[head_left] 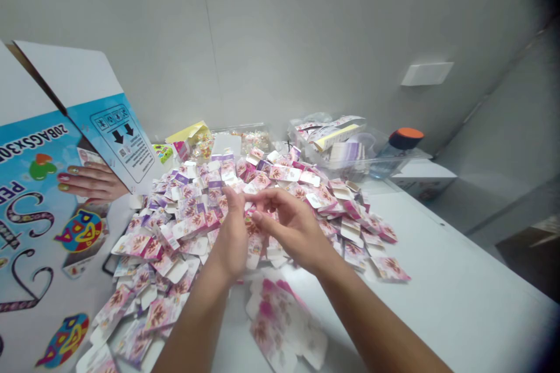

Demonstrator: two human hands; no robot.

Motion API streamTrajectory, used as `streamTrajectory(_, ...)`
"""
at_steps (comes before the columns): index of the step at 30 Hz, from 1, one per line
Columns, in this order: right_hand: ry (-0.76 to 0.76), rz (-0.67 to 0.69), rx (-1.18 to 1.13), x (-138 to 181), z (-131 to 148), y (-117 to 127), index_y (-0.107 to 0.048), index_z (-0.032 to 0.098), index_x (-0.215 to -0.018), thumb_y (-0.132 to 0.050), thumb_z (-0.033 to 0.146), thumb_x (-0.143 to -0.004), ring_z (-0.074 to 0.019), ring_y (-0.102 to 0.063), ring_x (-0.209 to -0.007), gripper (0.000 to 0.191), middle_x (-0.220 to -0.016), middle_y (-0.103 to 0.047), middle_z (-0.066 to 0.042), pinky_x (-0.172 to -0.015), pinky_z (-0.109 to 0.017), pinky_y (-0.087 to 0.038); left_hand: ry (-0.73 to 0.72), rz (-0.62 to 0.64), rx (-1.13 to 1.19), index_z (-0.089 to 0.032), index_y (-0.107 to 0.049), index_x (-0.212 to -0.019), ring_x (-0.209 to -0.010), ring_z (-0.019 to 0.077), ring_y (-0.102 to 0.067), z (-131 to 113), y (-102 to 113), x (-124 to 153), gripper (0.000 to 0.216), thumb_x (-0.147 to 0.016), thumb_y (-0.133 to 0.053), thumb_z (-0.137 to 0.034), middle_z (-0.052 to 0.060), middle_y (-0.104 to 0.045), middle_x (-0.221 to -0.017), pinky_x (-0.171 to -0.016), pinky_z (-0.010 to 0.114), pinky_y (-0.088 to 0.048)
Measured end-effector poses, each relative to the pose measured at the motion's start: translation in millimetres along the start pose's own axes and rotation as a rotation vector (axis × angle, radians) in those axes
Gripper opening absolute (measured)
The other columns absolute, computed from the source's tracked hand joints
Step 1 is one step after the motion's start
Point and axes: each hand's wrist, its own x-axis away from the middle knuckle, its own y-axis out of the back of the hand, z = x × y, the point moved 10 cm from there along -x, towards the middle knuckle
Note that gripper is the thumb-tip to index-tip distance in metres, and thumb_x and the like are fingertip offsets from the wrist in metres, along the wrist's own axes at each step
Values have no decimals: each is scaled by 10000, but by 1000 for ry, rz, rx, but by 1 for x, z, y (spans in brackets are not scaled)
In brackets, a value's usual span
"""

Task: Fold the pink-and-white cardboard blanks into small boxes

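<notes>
A wide heap of flat pink-and-white flowered carton blanks (280,186) covers the white table (459,291). Above its middle, my left hand (234,227) and my right hand (289,218) meet with fingers curled. Between them they pinch a small flowered carton blank (252,227), mostly hidden by the fingers. More blanks (280,320) lie just below my forearms.
A big blue-and-white cardboard box (48,198) stands at the left; another person's hand (90,180) with painted nails rests at its flap. Clear plastic tubs (350,145) with packets and an orange-lidded jar (405,140) stand at the back by the wall.
</notes>
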Motion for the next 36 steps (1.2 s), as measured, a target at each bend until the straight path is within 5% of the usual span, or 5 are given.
streamTrajectory(12,329,-62,341,15,45,-22,-646,194,-888,-582,149,-873,-197,-551,-998,80,-993,-616,-60,-906,-391,-408,32,-72,59,-220,-565,-1016,-690,201,-609,0,13,6,863,-732,-18,-824,39,-640,-729,-543,280,-433)
streamTrajectory(19,14,-102,288,1,10,4,-631,201,-935,-613,298,-868,-155,-607,-764,120,-866,-643,-29,-689,-302,-487,-117,-268,-201,-233,-521,-1088,-1111,264,-531,-20,37,10,692,-815,-171,-764,95,-602,-1095,-943,413,-417)
streamTrajectory(23,-107,-199,71,-8,-19,35,-513,240,-1188,-675,312,-784,-178,-636,-946,440,-1250,-544,-95,-754,-314,-530,-294,-524,-363,-214,-431,-1161,-1215,248,-430,-46,61,22,602,-868,-210,-691,128,-464,-1272,-1067,435,-293)
streamTrajectory(28,-202,125,484,-5,-19,28,-627,183,-982,-578,286,-849,-177,-642,-865,175,-1000,-652,-75,-725,-309,-510,-367,-632,-139,-227,-499,-1086,-1158,260,-492,-42,83,20,638,-830,-227,-744,105,-526,-1171,-996,434,-382)
streamTrajectory(36,-266,915,1371,64,-69,-87,-702,125,-705,-736,162,-659,-235,-656,-560,68,-637,-687,-85,-475,-277,-437,-399,-654,-66,-216,-551,-995,-1110,270,-523,-41,88,18,677,-777,-276,-794,106,-560,-1122,-993,454,-384)
